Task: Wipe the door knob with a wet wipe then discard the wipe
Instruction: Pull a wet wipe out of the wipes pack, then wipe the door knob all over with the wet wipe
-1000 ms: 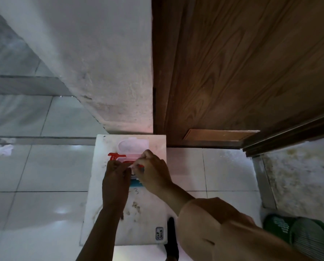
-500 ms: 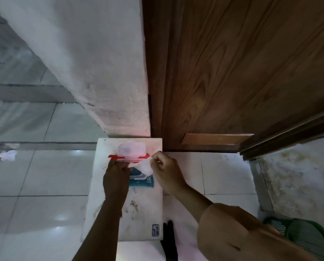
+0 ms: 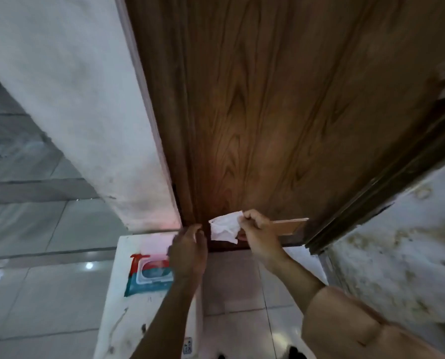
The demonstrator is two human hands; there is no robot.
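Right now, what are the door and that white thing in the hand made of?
The door looks like wood or a wood-look veneer: brown with swirling grain and a dull sheen. The wipe in the right hand looks like thin, soft fabric-like tissue, white and crumpled.

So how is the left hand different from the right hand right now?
The right hand pinches a crumpled white wet wipe; the left hand holds nothing, its fingers loosely bent. The right hand is up in front of the wooden door; the left hand is lower, over the wipes pack on the white stand. Both are bare and close together.
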